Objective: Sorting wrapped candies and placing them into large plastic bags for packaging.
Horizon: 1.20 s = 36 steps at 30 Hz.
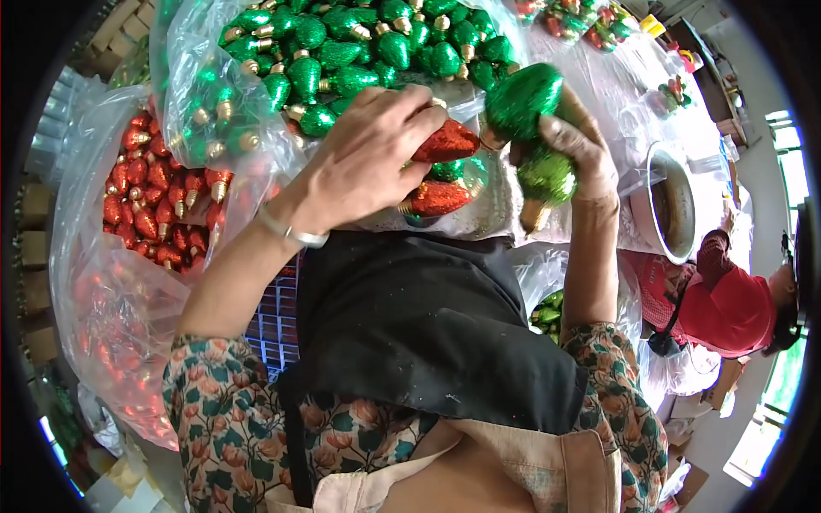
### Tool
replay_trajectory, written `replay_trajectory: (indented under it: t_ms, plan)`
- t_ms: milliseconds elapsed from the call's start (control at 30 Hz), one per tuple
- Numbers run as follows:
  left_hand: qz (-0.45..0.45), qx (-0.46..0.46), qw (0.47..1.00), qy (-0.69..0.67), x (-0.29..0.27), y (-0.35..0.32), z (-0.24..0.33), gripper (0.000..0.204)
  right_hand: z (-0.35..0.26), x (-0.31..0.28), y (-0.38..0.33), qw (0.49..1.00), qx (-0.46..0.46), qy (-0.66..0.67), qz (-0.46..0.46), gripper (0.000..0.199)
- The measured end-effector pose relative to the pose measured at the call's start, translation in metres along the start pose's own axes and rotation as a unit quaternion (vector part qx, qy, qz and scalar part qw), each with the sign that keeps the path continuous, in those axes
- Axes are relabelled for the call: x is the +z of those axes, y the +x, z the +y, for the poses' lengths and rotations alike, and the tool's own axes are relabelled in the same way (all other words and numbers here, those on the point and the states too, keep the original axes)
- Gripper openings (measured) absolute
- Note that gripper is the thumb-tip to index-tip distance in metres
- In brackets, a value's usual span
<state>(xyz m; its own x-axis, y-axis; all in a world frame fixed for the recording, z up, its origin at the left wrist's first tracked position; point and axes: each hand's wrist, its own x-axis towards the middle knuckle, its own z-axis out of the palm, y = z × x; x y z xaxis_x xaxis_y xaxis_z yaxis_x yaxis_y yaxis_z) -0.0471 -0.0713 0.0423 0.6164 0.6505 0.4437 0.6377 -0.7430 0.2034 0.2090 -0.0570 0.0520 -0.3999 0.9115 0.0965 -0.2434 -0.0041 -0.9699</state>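
Observation:
My left hand (368, 162) has its thumb and fingers closed around a glittery red bulb-shaped ornament (448, 142) over the table's near edge. Just below it, a second red bulb ornament (438, 198) lies against a green one, partly covered by clear plastic. In my right hand (588, 154) are a large dark green bulb ornament (523, 103) and a lighter green one (547, 174), whose gold cap points down. The dark green ornament's cap end lies close to the red one's tip; whether they touch, I cannot tell.
Many green bulb ornaments (355, 51) fill a clear bag at the back. Red ones (158, 188) sit in another bag at left. A basin (654, 201) stands at right, near a person in red (727, 308). A blue crate (275, 316) is below the table.

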Motion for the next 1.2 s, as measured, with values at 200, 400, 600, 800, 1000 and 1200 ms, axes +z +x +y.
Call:
replay_trajectory:
  t_ms: [200,400,600,800,1000,1200]
  plan:
    - [-0.087,0.010,0.996,0.025,0.034,0.034,-0.011,0.043,0.017,0.007,-0.012,0.997,0.063,-0.042,0.010,0.050]
    - [-0.085,-0.021,0.994,-0.065,0.033,0.044,-0.008,0.033,0.023,0.011,-0.015,0.998,0.045,-0.022,0.042,0.045]
    - [-0.142,-0.149,0.963,-0.173,0.033,0.057,-0.005,0.035,0.013,0.000,-0.015,0.996,0.079,-0.020,0.030,0.041]
    - [-0.125,-0.054,0.990,0.033,0.046,0.041,-0.009,0.036,0.021,0.011,-0.007,0.938,0.044,-0.341,-0.047,0.036]
    - [-0.235,-0.007,0.971,0.040,0.034,0.052,-0.021,0.038,0.007,0.020,0.024,0.825,0.064,-0.518,-0.217,0.030]
    - [-0.308,-0.030,0.948,-0.079,0.032,0.065,-0.036,0.043,0.002,0.050,0.046,0.699,0.095,-0.593,-0.388,0.035]
